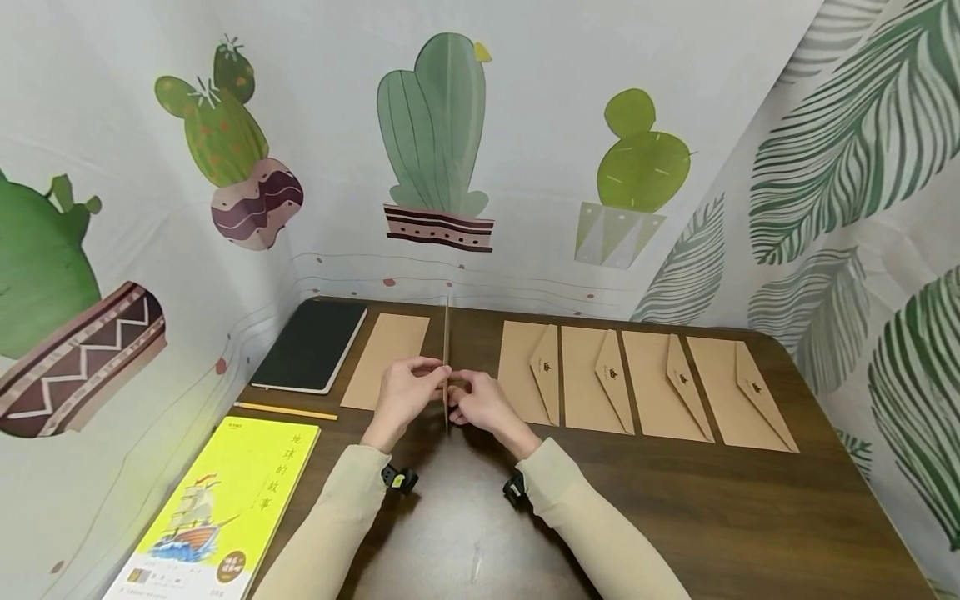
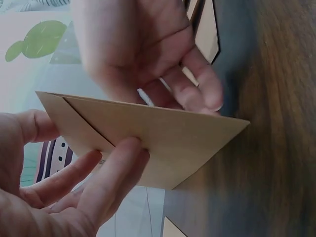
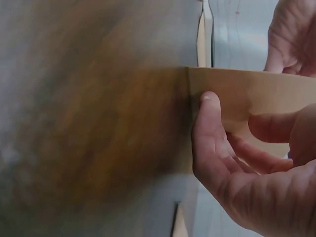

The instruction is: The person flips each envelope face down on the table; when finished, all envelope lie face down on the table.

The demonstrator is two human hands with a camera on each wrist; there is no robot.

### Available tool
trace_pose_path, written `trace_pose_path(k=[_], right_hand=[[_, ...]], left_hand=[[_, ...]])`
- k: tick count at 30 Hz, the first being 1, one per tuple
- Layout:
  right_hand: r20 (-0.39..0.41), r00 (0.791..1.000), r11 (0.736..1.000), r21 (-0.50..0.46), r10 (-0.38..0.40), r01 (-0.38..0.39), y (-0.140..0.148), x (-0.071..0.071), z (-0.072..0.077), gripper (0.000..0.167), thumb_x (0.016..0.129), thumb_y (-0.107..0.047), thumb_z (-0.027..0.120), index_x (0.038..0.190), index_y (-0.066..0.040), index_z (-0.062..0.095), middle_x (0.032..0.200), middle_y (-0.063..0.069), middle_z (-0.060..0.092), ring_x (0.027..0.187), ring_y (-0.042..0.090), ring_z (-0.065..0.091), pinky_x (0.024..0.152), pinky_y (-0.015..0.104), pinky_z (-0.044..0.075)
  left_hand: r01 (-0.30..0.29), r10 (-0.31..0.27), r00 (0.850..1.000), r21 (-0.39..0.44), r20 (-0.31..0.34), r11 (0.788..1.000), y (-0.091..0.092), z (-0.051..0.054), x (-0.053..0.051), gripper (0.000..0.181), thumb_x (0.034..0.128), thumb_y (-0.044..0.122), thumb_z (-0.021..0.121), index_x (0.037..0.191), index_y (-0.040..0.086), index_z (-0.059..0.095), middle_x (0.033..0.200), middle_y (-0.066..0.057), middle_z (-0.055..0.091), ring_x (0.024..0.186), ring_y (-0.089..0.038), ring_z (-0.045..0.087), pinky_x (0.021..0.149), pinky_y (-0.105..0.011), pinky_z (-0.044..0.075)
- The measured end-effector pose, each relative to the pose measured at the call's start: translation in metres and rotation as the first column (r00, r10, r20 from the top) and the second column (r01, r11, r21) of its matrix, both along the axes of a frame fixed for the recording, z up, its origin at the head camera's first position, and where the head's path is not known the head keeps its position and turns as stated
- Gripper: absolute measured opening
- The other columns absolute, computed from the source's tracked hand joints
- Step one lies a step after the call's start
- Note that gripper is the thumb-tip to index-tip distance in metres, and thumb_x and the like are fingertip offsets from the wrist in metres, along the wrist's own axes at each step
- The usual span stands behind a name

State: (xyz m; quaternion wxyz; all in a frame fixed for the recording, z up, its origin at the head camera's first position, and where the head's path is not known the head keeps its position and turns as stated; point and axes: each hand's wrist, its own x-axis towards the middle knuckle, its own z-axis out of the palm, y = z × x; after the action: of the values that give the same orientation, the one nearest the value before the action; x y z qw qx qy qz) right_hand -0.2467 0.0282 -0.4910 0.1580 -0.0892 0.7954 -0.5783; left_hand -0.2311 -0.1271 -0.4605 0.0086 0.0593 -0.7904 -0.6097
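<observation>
A brown envelope (image 1: 447, 358) stands on edge between the two hands, upright and nearly edge-on in the head view. My left hand (image 1: 407, 393) grips it by its upper part; in the left wrist view, fingers (image 2: 129, 148) lie across the envelope (image 2: 173, 143) near its flap, and the thumb is partly hidden behind it. Against the opposite face is my right hand (image 1: 487, 407). In the right wrist view its fingertips (image 3: 211, 98) touch the envelope (image 3: 237, 84) near the bottom edge, with the fingers bent.
Several flapped envelopes (image 1: 588, 383) lie in a row on the right. On the left are a flat brown envelope (image 1: 386, 358), a black notebook (image 1: 311, 346), a pencil (image 1: 285, 411) and a yellow book (image 1: 225, 500). Patterned cloth (image 1: 540, 150) hangs behind the dark table (image 1: 675, 517).
</observation>
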Motion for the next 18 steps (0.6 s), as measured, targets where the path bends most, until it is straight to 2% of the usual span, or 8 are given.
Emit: trace_pose_path(k=[2,6,9,11,13,15,16,18], right_hand=[[0.038,0.999,1.0,-0.009,0.014,-0.014,0.001,-0.002,-0.002,0.038,0.11,-0.011,0.056,0.146,0.002,0.063,0.095,0.016,0.078,0.066,0.015,0.073,0.065,0.029,0.066],[0.047,0.999,1.0,-0.004,0.021,-0.02,0.001,-0.004,-0.005,0.037,0.11,-0.015,0.058,0.142,0.004,0.065,0.095,0.014,0.077,0.065,0.014,0.072,0.065,0.031,0.067],[0.042,0.999,1.0,0.015,0.0,0.0,0.001,-0.005,-0.006,0.037,0.109,-0.016,0.061,0.137,0.008,0.067,0.094,0.012,0.076,0.064,0.014,0.071,0.064,0.031,0.066],[0.037,0.999,0.999,0.035,-0.015,0.014,0.001,-0.005,-0.007,0.037,0.108,-0.018,0.063,0.132,0.01,0.068,0.092,0.012,0.077,0.064,0.015,0.071,0.063,0.03,0.066],[0.026,0.999,0.998,0.059,-0.025,0.023,0.001,-0.005,-0.007,0.037,0.108,-0.02,0.065,0.128,0.011,0.07,0.09,0.013,0.078,0.063,0.015,0.071,0.061,0.029,0.065],[0.006,1.0,0.996,0.088,-0.031,0.03,0.002,-0.005,-0.007,0.036,0.107,-0.022,0.068,0.123,0.01,0.071,0.083,0.013,0.078,0.061,0.016,0.071,0.06,0.03,0.064],[-0.01,0.999,0.993,0.116,-0.038,0.039,0.002,-0.005,-0.007,0.034,0.106,-0.024,0.069,0.119,0.007,0.073,0.079,0.011,0.078,0.06,0.016,0.07,0.059,0.029,0.062],[-0.075,0.996,0.983,0.174,-0.044,0.057,0.003,-0.009,-0.017,0.034,0.107,-0.034,0.068,0.103,-0.001,0.075,0.067,0.005,0.073,0.054,0.015,0.067,0.055,0.028,0.057]], left_hand=[[-0.013,0.013,1.0,0.001,0.005,1.0,-0.002,0.0,0.0,0.028,0.0996,0.012,0.072,0.121,-0.006,0.078,0.116,-0.026,0.081,0.087,-0.02,0.083,0.079,-0.033,0.069],[-0.057,0.058,0.998,-0.039,0.012,0.998,-0.006,0.0,0.001,0.029,0.0996,0.012,0.068,0.121,-0.003,0.079,0.116,-0.025,0.082,0.084,-0.019,0.08,0.074,-0.026,0.066],[-0.087,0.089,0.996,-0.116,0.008,0.989,-0.008,0.0,0.001,0.03,0.0995,0.013,0.068,0.124,0.0,0.079,0.12,-0.023,0.081,0.099,-0.025,0.08,0.079,-0.024,0.061],[-0.102,0.104,0.995,-0.159,0.003,0.982,-0.009,0.0,0.002,0.03,0.1002,0.014,0.068,0.124,0.001,0.08,0.122,-0.021,0.081,0.112,-0.03,0.077,0.086,-0.028,0.06],[-0.115,0.117,0.993,-0.178,-0.003,0.977,-0.011,-0.001,0.002,0.029,0.101,0.014,0.067,0.124,0.001,0.08,0.124,-0.022,0.081,0.121,-0.033,0.074,0.093,-0.033,0.059],[-0.126,0.126,0.992,-0.172,-0.008,0.977,-0.013,-0.002,0.003,0.029,0.1021,0.013,0.066,0.124,-0.001,0.08,0.124,-0.023,0.08,0.122,-0.036,0.074,0.096,-0.037,0.06],[-0.133,0.133,0.991,-0.165,-0.012,0.977,-0.014,-0.003,0.003,0.029,0.1025,0.012,0.065,0.124,-0.002,0.079,0.124,-0.024,0.08,0.122,-0.037,0.074,0.096,-0.038,0.06],[-0.148,0.147,0.989,-0.142,-0.015,0.979,-0.017,-0.004,0.002,0.029,0.1032,0.011,0.064,0.124,-0.003,0.079,0.125,-0.025,0.079,0.12,-0.038,0.073,0.094,-0.035,0.059]])
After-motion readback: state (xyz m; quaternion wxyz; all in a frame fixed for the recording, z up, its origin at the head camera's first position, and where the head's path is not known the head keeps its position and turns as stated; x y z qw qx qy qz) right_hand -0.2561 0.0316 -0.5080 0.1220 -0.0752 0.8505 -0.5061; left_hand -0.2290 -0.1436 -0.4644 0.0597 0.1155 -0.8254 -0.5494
